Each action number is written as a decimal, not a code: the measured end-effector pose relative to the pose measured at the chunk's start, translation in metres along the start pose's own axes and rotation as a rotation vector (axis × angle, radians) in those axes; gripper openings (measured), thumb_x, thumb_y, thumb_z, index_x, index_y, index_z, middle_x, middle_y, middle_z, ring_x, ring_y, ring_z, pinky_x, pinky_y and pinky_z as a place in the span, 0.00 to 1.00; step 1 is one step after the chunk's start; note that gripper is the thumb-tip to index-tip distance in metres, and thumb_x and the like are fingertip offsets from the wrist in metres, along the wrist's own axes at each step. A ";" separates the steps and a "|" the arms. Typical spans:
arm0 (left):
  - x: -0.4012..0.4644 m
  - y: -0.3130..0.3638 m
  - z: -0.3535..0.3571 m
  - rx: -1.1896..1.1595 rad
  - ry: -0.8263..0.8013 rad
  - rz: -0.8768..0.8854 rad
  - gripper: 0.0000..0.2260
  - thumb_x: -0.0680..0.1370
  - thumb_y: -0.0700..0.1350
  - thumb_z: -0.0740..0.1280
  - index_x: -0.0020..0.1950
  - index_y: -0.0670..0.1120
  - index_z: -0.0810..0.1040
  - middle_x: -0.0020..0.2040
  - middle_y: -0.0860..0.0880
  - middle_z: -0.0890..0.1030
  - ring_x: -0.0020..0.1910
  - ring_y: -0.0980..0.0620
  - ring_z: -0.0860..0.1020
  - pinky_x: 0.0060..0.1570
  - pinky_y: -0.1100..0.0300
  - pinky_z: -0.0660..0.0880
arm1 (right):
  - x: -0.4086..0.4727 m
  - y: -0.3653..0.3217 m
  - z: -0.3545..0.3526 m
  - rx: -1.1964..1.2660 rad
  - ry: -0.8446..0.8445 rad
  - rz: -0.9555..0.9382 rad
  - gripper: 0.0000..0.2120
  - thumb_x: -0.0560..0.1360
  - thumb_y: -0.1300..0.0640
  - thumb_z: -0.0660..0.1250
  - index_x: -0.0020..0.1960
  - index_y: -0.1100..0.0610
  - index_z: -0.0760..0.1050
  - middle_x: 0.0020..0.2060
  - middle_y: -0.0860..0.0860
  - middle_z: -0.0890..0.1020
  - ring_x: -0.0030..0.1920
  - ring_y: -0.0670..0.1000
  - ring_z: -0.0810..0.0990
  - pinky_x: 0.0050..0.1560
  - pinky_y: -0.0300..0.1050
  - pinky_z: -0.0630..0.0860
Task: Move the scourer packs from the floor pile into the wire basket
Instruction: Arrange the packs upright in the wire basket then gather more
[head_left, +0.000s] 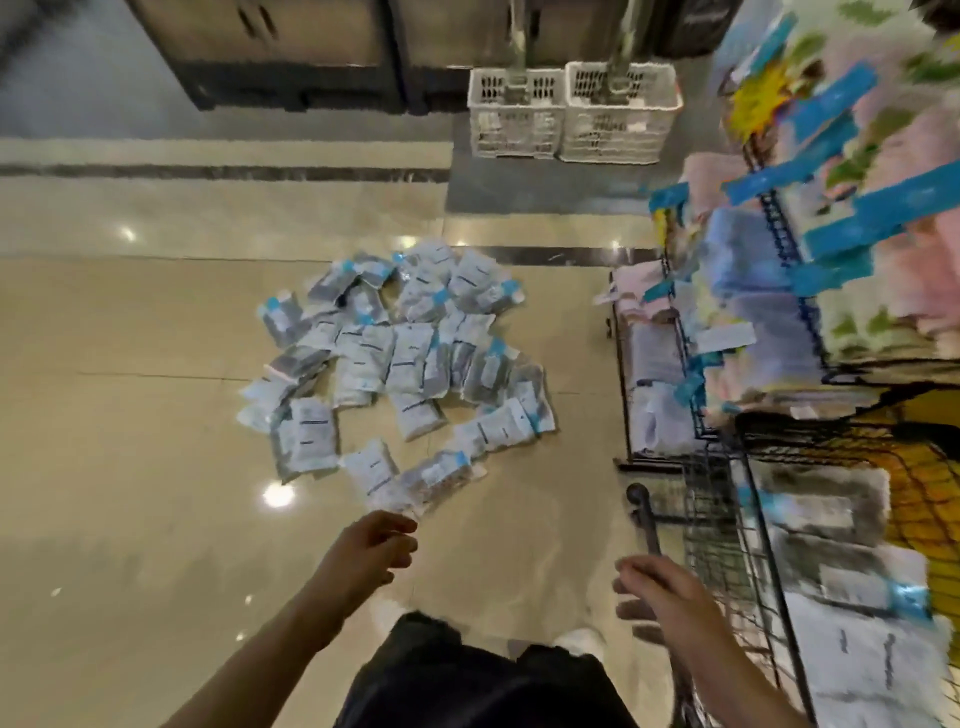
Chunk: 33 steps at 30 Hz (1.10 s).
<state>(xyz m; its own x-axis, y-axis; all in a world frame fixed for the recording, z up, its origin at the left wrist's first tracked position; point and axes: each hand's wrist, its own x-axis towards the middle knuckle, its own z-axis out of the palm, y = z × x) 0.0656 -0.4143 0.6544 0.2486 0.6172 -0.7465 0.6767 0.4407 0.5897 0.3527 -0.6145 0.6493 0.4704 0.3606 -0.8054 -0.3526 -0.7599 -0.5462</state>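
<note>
Most of the job looks undone: a broad pile of scourer packs (400, 358) is spread over the floor (130, 415), while only a few packs (831, 551) lie in the wire basket (727, 545) at the person's right. The left hand (371, 545) reaches toward the nearest pack (415, 480) with loosely curled fingers, holding nothing; the right hand (660, 587) hovers by the basket's rim, relaxed and empty.

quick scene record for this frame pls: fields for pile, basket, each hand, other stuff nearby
pile: scourer packs spread on the floor, many left
basket: wire basket at right, several packs already inside
left hand: just short of the nearest pack, fingers loosely curled, holds nothing
right hand: at the basket's rim, grip unclear
nearby: two white crates beyond the pile; towel rack at right
</note>
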 end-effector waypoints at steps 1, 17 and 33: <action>-0.001 -0.014 -0.022 -0.026 0.018 -0.012 0.07 0.82 0.42 0.69 0.58 0.50 0.82 0.53 0.46 0.86 0.54 0.45 0.84 0.47 0.56 0.77 | 0.001 -0.009 0.023 -0.032 -0.012 -0.008 0.04 0.82 0.55 0.71 0.53 0.54 0.84 0.46 0.54 0.89 0.45 0.56 0.86 0.44 0.48 0.78; -0.018 -0.201 -0.309 -0.419 0.418 -0.233 0.06 0.83 0.43 0.68 0.58 0.50 0.82 0.52 0.47 0.86 0.54 0.46 0.84 0.52 0.52 0.79 | -0.021 -0.121 0.414 -0.557 -0.407 -0.220 0.05 0.82 0.58 0.68 0.56 0.52 0.82 0.49 0.53 0.87 0.50 0.58 0.86 0.43 0.45 0.80; 0.092 -0.187 -0.504 -0.386 0.357 -0.327 0.05 0.82 0.44 0.69 0.56 0.52 0.82 0.51 0.47 0.86 0.52 0.48 0.84 0.50 0.55 0.78 | 0.067 -0.194 0.637 -0.814 -0.348 -0.108 0.05 0.82 0.58 0.67 0.55 0.51 0.81 0.48 0.52 0.86 0.46 0.53 0.85 0.47 0.49 0.82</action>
<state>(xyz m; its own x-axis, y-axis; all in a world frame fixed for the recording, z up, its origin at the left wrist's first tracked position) -0.3871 -0.1110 0.6307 -0.2218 0.5612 -0.7974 0.3622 0.8067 0.4670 -0.0627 -0.0983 0.5546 0.1485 0.4959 -0.8556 0.4258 -0.8130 -0.3972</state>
